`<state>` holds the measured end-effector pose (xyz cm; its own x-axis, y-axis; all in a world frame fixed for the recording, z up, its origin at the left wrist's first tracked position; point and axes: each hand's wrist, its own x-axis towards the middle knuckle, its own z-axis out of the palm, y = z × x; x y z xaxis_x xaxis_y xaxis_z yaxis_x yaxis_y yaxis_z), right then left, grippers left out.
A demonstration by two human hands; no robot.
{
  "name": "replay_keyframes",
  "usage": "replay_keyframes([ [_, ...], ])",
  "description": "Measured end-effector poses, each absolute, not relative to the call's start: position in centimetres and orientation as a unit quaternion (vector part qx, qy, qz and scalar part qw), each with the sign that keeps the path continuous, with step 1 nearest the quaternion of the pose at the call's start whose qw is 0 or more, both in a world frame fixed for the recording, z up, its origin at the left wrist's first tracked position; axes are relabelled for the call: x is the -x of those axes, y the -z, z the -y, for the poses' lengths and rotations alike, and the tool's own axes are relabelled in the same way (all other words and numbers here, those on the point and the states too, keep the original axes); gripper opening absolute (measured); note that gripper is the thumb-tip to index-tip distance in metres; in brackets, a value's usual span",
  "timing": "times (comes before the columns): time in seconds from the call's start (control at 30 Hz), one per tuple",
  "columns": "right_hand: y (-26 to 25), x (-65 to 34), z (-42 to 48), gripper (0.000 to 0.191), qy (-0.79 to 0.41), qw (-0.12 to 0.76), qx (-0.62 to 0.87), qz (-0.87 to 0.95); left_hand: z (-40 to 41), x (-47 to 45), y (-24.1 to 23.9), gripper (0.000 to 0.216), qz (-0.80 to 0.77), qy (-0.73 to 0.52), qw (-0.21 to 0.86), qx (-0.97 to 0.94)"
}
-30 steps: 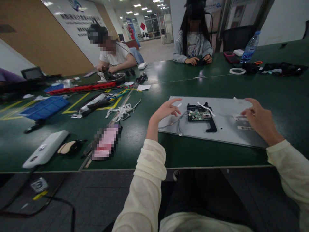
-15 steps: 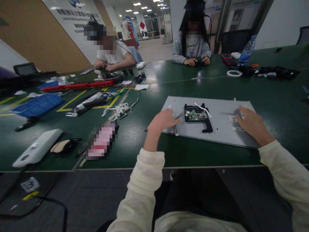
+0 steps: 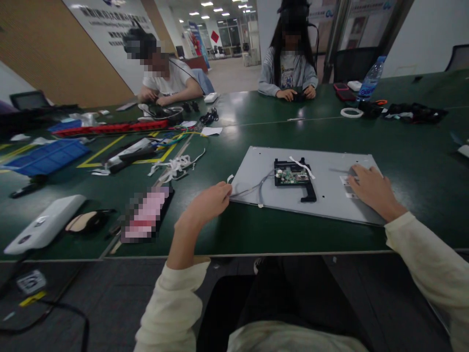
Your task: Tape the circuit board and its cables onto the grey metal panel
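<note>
Left of centre, your left hand (image 3: 209, 203) is keeping its fingers curled at the left corner of the grey panel (image 3: 327, 183); whether it is gripping the cable (image 3: 260, 186) cannot be told. Right of centre, the panel is lying between your hands, its long axis running left to right. Your right hand (image 3: 373, 190), open, is resting on it.

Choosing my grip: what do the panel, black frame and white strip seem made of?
Panel: matte grey, perhaps coated metal, judging by its thin, flat sheet; plastic is possible.
Frame: likely moulded plastic, dull black, with a stepped outline.
Strip: thin and bent, so paper or tape; cannot tell which.
</note>
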<state>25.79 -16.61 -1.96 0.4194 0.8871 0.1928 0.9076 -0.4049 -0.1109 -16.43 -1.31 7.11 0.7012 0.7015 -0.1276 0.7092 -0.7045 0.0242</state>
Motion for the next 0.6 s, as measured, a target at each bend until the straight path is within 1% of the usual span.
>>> replay_keyframes([
  [0.2, 2.2, -25.8, 15.8, 0.051, 0.065, 0.085, 0.813, 0.572, 2.3, 17.6, -8.2, 0.018, -0.357, 0.060, 0.023, -0.932],
  [0.3, 2.3, -25.8, 15.1, 0.056, 0.062, 0.082, 0.800, 0.591, 2.8, 18.7, -8.6, 0.021, -0.369, 0.068, 0.041, -0.926],
  [0.4, 2.2, -25.4, 14.3, 0.059, 0.051, 0.077, 0.788, 0.609, 3.7, 19.2, -9.0, 0.033, -0.411, 0.062, 0.035, -0.909],
  [0.5, 2.0, -24.7, 13.7, 0.060, 0.042, 0.067, 0.781, 0.619, 4.9, 18.1, -9.4, 0.046, -0.457, 0.012, -0.004, -0.890],
  [0.6, 1.6, -24.6, 13.0, 0.060, 0.028, 0.056, 0.769, 0.636, 5.6, 15.4, -9.2, 0.053, -0.431, -0.034, 0.002, -0.902],
])
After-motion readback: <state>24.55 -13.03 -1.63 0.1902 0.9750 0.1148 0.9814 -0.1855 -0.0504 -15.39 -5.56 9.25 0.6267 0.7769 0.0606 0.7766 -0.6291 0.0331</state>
